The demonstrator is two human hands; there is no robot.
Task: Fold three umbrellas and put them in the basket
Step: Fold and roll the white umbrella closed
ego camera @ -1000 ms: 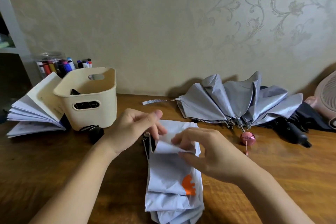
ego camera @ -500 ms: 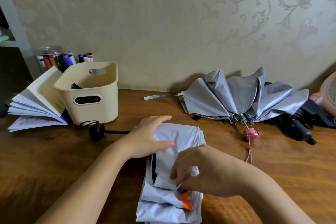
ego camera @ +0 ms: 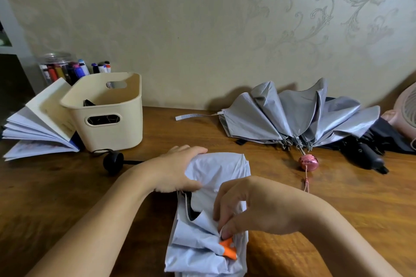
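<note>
A pale blue umbrella point(ego camera: 216, 171) with an orange mark lies collapsed on the wooden table in front of me, its black handle point(ego camera: 113, 161) sticking out to the left. My left hand point(ego camera: 175, 171) grips the cloth at its far end. My right hand point(ego camera: 245, 209) pinches a fold of the cloth near the orange mark. A grey umbrella point(ego camera: 292, 117) with a pink handle lies half spread at the back right. Behind it lies a black umbrella point(ego camera: 369, 153). The cream basket point(ego camera: 108, 123) stands at the back left with something dark inside.
An open book point(ego camera: 38, 128) leans against the basket's left side. A jar of markers point(ego camera: 60, 67) stands behind it by the wall. A pink fan point(ego camera: 405, 114) sits at the far right edge. A loose strap point(ego camera: 191, 116) from the grey umbrella lies on the table.
My right hand has slid down the pale blue umbrella towards me, gathering a fold. My left hand has moved from pinching the cloth to holding its far end.
</note>
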